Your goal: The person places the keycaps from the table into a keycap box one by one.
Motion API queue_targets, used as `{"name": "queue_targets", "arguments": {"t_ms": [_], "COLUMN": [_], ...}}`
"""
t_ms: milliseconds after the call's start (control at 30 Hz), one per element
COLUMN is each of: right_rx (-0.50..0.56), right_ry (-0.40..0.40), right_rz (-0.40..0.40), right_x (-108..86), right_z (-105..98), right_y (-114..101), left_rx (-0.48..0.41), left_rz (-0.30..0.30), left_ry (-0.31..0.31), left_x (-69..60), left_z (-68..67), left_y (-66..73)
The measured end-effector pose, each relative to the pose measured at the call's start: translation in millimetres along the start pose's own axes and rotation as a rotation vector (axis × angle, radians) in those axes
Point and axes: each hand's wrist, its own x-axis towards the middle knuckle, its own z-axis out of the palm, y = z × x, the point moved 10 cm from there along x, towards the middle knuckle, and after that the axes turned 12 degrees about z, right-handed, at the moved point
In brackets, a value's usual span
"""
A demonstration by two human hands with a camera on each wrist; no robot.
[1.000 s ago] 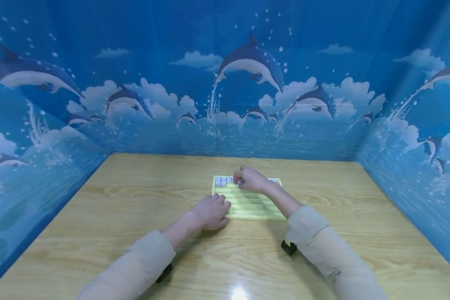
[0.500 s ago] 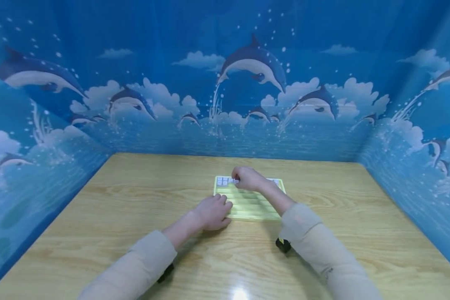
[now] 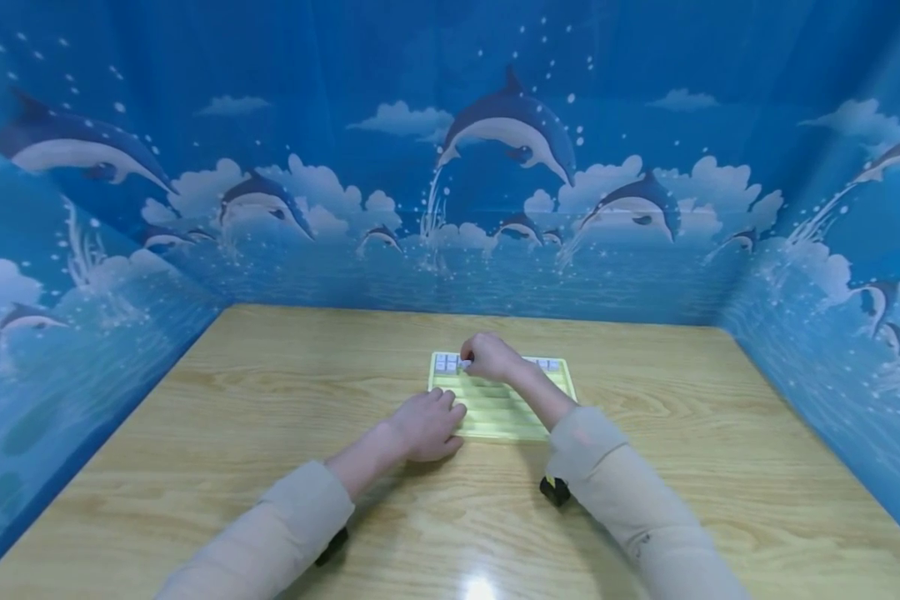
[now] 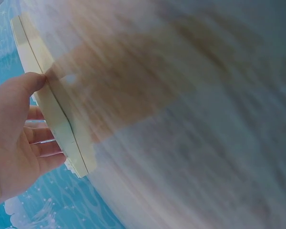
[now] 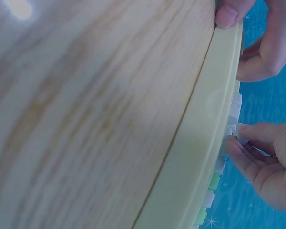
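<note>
A pale yellow-green board [image 3: 502, 412] with ridged rows, like a keyboard base, lies on the table. White keycap-like blocks [image 3: 446, 363] sit at its back left corner, and more blocks [image 3: 547, 364] at the back right. My left hand [image 3: 426, 425] holds the board's left front part, with the thumb on the front edge [image 4: 52, 102] and the fingers over the top. Over the back row, my right hand [image 3: 492, 357] pinches a small white block [image 5: 241, 139] between thumb and fingers. That hand hides the middle of the back row.
Wood-grain table [image 3: 307, 358] surrounds the board. Blue dolphin-printed curtains [image 3: 330, 267] stand behind and at both sides. Green blocks [image 5: 214, 181] show among the white ones in the right wrist view. A dark wrist device [image 3: 555, 490] hangs under the right sleeve.
My right hand has shifted slightly left along the back row, towards the left blocks, and more blocks show at the back right. My left hand stays on the board.
</note>
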Motion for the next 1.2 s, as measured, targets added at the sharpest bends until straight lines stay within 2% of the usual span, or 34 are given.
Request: {"name": "queue_targets", "arguments": {"t_ms": [233,600,900,1200], "right_rx": [0.026,-0.032,-0.137,-0.137], "right_ry": [-0.026,-0.035,0.004,0.027], "right_rz": [0.07,0.095,0.062,0.059], "right_x": [2.2,5.1,7.8,8.7], "right_z": [3,8,12,13], "right_y": [6,8,2,2], "left_rx": [0.002,0.012,0.026,0.018], "left_rz": [0.002,-0.002,-0.009,-0.012], "left_ry": [0.015,0.004,0.001,0.006], "left_x": [1.4,1.1,0.5,0.2], "left_z": [-0.9,-2.0,-1.9,-0.1], "left_y": [-0.1,0.3,0.6,0.3]}}
